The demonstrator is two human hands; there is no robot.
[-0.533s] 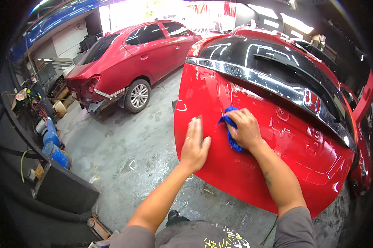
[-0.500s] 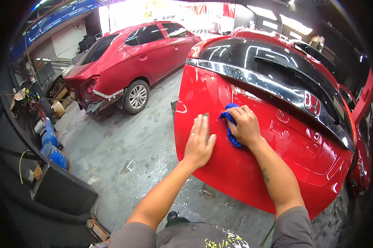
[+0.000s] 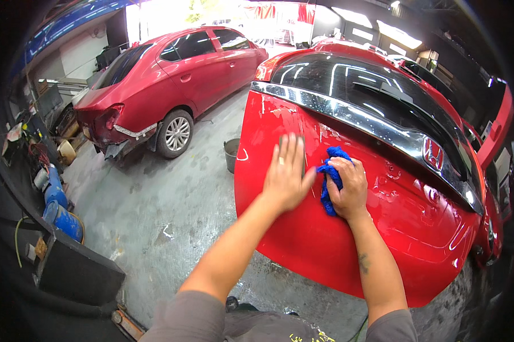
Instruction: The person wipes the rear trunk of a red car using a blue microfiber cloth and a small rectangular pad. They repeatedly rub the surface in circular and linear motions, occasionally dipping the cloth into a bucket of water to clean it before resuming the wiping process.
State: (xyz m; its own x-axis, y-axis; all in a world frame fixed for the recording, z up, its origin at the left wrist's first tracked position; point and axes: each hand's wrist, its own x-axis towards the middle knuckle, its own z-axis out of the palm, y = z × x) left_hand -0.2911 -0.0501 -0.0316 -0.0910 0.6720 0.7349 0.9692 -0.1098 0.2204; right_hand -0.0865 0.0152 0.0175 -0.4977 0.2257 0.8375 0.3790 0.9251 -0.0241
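Observation:
The red tailgate (image 3: 268, 228) of a car lies in front of me, its paint wet and shiny, with pale marks near the top. My left hand (image 3: 285, 176) is laid flat on its left part, fingers stretched out. A thin dark sheet (image 3: 301, 154), which looks like sandpaper, shows beside and under those fingers; most of it is covered. To the right, my right hand (image 3: 350, 188) grips a bunched blue cloth (image 3: 326, 200) against the panel. Above both hands runs a chrome trim strip (image 3: 325, 108), beaded with drops.
A dark red car (image 3: 197, 82) with its rear bumper off stands at the left. A dark bucket (image 3: 231, 155) sits on the grey floor (image 3: 154, 199) beside the tailgate. Blue containers (image 3: 63, 221) and a black bench-like structure (image 3: 77, 268) are at the near left.
My left hand has slid up and to the right over the panel with the dark sheet. My right hand and the cloth have shifted right and a little nearer. More of the bucket shows.

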